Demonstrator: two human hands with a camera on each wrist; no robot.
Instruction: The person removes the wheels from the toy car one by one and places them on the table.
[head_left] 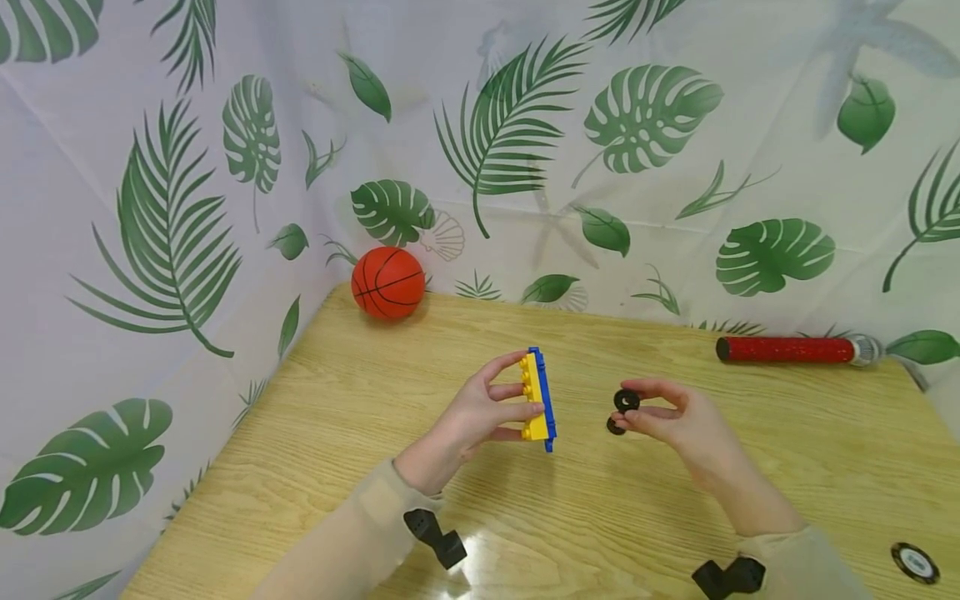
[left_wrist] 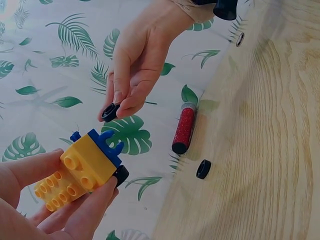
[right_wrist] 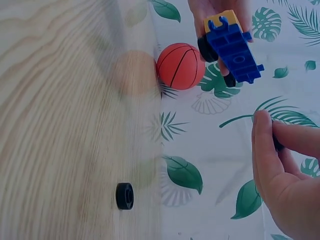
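My left hand (head_left: 474,415) grips a toy car chassis (head_left: 542,400), a studded yellow brick (left_wrist: 91,159) on a blue base (right_wrist: 235,52), held on its side above the table. Small blue hooks stick out from the base's edges. Two black wheels sit along one side of it, one of them the near wheel (right_wrist: 206,49). To the right, apart from the chassis, my right hand (head_left: 678,417) pinches a loose black wheel (head_left: 627,401) between thumb and fingertips. Another black wheel (left_wrist: 203,169) stands on its edge on the wooden table, beyond the pinched one.
A small orange-red basketball (head_left: 387,283) is at the table's back left corner. Along the back right edge lies a red glittery tube (head_left: 787,349). Near the front right is a round black-and-white chip (head_left: 915,562). Leaf-print cloth (head_left: 525,242) hangs behind and left of the table (head_left: 315,450).
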